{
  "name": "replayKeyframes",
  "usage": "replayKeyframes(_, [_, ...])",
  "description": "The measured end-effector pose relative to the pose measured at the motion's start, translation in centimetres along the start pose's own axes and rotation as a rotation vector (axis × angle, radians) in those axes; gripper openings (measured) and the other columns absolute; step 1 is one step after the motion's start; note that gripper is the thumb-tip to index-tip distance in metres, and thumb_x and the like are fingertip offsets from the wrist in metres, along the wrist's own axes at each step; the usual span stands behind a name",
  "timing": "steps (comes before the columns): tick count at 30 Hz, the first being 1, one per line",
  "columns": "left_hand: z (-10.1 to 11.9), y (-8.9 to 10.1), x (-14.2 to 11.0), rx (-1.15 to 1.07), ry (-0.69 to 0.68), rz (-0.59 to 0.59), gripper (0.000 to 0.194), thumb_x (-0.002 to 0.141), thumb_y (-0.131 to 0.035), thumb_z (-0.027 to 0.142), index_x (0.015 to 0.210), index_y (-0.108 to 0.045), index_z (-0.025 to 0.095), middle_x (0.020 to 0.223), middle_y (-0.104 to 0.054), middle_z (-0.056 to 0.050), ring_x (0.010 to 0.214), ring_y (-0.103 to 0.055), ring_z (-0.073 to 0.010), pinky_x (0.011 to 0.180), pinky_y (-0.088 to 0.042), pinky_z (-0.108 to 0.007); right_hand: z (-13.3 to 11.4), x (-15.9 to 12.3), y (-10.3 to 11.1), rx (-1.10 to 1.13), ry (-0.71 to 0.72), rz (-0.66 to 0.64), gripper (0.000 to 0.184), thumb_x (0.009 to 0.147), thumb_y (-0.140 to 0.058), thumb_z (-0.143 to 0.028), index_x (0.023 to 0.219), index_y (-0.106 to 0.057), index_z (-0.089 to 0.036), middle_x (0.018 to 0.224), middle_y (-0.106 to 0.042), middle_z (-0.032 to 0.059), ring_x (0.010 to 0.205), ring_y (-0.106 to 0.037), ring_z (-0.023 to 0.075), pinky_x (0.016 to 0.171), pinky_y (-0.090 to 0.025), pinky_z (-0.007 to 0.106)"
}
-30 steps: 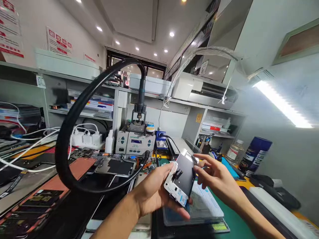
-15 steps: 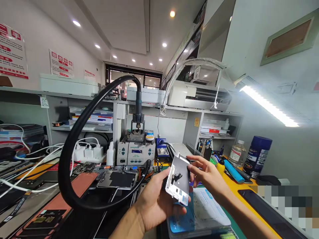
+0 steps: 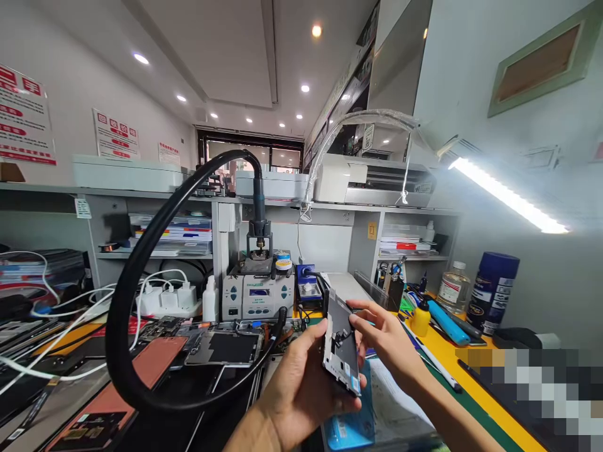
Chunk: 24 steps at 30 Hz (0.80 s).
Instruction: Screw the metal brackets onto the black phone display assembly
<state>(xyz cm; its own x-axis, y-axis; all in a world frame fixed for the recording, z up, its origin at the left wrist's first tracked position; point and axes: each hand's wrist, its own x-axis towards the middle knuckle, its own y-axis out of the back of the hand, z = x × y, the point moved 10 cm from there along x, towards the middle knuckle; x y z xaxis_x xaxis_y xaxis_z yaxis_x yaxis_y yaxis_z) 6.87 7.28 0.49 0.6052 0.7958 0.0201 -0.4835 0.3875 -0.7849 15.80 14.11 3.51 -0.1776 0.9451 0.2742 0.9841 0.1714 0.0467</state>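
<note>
My left hand (image 3: 301,376) holds a phone screen (image 3: 347,336), its back side facing me, with the thumb on the left edge and fingers wrapped beneath. The screen back is dark with a silvery metal strip, and a short black flex cable (image 3: 340,342) lies across it. It is tilted up, more edge-on. My right hand (image 3: 384,336) has its fingertips closed on the upper right edge of the same screen; part of its grip is hidden. Below the hands lies a clear plastic box with a blue piece (image 3: 351,427) in it.
A thick black hose (image 3: 115,326) loops across the left front from the hot-air station (image 3: 258,295). Phone parts (image 3: 223,346) cover the bench at left. Bottles, a spray can (image 3: 492,292) and a dark phone (image 3: 509,392) stand or lie at right. A lit lamp (image 3: 509,194) hangs above.
The phone screen has turned to a steeper, narrower angle, and both hands have shifted with it. My view has moved slightly, exposing more of the bench at right.
</note>
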Motion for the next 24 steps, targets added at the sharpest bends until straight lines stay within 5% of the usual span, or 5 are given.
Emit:
replayKeyframes(13, [-0.1,1.8,0.2,0.069,-0.091,0.124,0.031,0.091,-0.061,0.032,0.112,-0.069,0.010,0.090,-0.072,-0.009,0.070,-0.067,-0.0183,0.063,-0.058,-0.035,-0.3,-0.8,-0.6,-0.163,0.122,-0.034,0.040,0.093,-0.059,-0.048,0.124,-0.062,-0.022,0.082,-0.055,-0.0014,0.060,-0.054,0.0137,0.044,-0.046,0.022])
replayKeyframes(20, [-0.2,1.6,0.1,0.117,-0.119,0.119,0.024,0.084,-0.070,0.027,0.106,-0.068,0.016,0.086,-0.072,-0.006,0.070,-0.068,-0.0178,0.066,-0.054,-0.031,-1.5,-1.6,-1.4,-0.254,0.210,-0.063,0.034,0.098,-0.055,-0.042,0.125,-0.067,-0.025,0.116,-0.069,0.0055,0.106,-0.063,0.0242,0.095,-0.048,0.035])
replayKeyframes(24, [0.3,1.0,0.0,0.143,-0.177,0.107,0.031,0.086,-0.068,0.026,0.116,-0.066,0.017,0.096,-0.074,-0.009,0.079,-0.068,-0.0196,0.070,-0.053,-0.032,-2.2,-1.5,-0.7,-0.277,0.217,-0.024,0.033,0.096,-0.057,-0.043,0.122,-0.069,-0.026,0.119,-0.071,0.0051,0.112,-0.062,0.0259,0.099,-0.046,0.036])
